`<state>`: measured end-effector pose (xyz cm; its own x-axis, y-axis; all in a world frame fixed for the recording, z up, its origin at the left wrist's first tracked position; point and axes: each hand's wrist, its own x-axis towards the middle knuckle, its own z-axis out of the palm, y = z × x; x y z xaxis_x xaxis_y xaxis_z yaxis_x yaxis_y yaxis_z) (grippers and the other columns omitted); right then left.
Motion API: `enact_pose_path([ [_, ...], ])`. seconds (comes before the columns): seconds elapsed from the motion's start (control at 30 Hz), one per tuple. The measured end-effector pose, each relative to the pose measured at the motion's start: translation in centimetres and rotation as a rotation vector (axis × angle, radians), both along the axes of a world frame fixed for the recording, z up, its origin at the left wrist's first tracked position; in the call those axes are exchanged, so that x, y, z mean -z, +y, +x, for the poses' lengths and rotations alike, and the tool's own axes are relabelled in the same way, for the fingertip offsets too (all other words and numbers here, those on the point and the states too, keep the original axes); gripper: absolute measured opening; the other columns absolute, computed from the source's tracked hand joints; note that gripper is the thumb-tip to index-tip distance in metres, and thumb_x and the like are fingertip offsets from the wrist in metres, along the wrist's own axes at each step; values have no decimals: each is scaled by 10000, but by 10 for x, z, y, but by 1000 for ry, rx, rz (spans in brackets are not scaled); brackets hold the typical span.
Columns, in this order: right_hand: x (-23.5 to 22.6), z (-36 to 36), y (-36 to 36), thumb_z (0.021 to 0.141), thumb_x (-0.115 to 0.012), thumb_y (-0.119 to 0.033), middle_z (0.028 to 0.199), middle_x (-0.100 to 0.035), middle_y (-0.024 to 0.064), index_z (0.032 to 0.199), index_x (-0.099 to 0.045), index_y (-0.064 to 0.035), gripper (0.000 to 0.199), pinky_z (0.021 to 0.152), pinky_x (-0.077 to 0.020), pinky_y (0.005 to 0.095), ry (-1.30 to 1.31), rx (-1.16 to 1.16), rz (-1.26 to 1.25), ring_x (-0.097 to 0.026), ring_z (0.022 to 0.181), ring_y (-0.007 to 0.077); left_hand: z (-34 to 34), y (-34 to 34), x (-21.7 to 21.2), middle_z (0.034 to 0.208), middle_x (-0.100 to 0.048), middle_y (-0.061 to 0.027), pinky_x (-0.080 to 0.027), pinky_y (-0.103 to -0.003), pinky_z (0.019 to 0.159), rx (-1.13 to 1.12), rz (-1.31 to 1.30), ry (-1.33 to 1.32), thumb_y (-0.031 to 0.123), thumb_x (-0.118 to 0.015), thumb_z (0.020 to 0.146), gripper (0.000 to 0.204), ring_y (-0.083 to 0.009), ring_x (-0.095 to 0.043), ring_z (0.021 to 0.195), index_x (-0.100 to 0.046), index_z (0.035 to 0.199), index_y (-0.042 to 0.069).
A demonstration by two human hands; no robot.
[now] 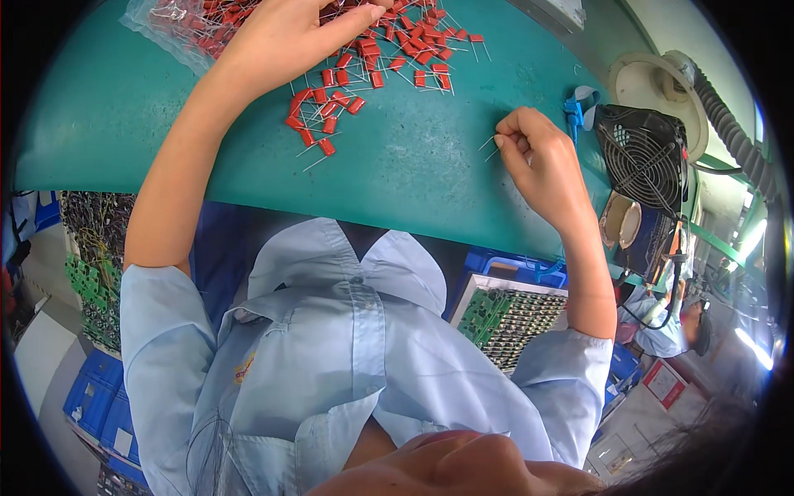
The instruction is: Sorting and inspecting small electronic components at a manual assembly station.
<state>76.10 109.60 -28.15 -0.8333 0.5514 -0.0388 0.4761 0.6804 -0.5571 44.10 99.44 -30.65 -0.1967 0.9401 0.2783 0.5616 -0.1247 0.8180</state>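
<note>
Under the left hand point(285, 33), spread open, red capacitors point(364, 62) get sorted on the desk point(413, 165); right hand point(538, 157), pinched on thin leads point(490, 147), probably needs another piece next

Capacitors point(364, 62) on mat point(413, 157), fan point(645, 157) right

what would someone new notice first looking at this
A scatter of small red parts with thin wire leads covers the green table at top centre, and the left hand rests on the pile. The right hand is closed with wire leads sticking out of it, right of centre. A black fan stands at the table's right edge.
</note>
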Motion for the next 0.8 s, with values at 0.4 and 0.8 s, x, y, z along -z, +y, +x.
enact_pose_path([
  [0.4,-16,-7,2,949,-689,-17,875,-672,42,954,-665,17,43,688,-461,265,-24,91,-241,-528,719,131,8,-9,-15,1141,-704,-100,-521,-348,913,-53,-173,-70,98,-667,950,141,-254,-633,1058,-730,1053,25],
  [0.8,-20,-16,3,947,-687,-29,857,-696,67,997,-694,25,74,630,-446,281,-159,53,-83,-532,675,142,5,-10,-15,1142,-706,-103,-512,-364,977,-16,-157,-120,105,-673,939,150,-267,-639,1083,-728,1053,25],
])
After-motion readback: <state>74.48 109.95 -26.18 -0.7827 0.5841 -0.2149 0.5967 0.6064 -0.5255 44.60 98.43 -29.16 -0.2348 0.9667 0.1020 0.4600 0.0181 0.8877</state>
